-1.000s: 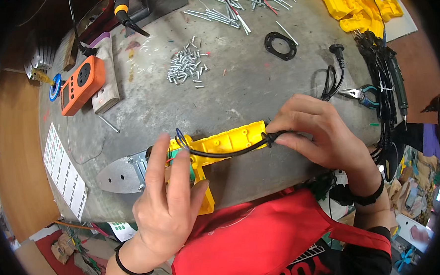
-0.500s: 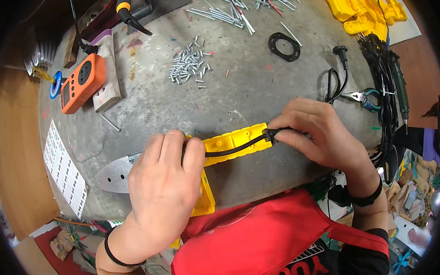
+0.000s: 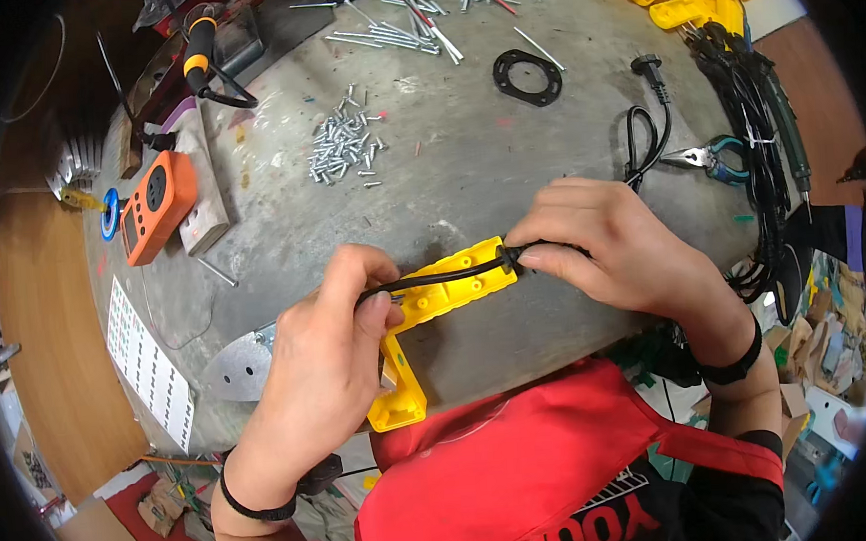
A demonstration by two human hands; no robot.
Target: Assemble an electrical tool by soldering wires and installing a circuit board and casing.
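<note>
A yellow plastic tool housing half (image 3: 444, 293), hollow and with round posts inside, lies on the table in front of me. A black power cable (image 3: 441, 279) runs along its handle section. My left hand (image 3: 323, 325) pinches the cable between thumb and fingers over the inner part of the housing, hiding what lies beneath. At the handle's end my right hand (image 3: 613, 249) grips the same cable by its thick cord sleeve (image 3: 509, 258). A silver metal plate with holes (image 3: 234, 367) sticks out to the left from under my left hand.
Beyond the housing lies a pile of short screws (image 3: 343, 146). An orange meter (image 3: 158, 206) and a printed sheet (image 3: 149, 364) are at left. Pliers (image 3: 711, 160), a plug cord (image 3: 655, 112) and bundled black cables (image 3: 754, 136) lie at right, near a black oval gasket (image 3: 528, 77).
My left hand has turned and lifted off the housing, now pinching the cable with its thumb showing. The cable there sits higher. My right hand stays on the cord sleeve. The view has shifted.
</note>
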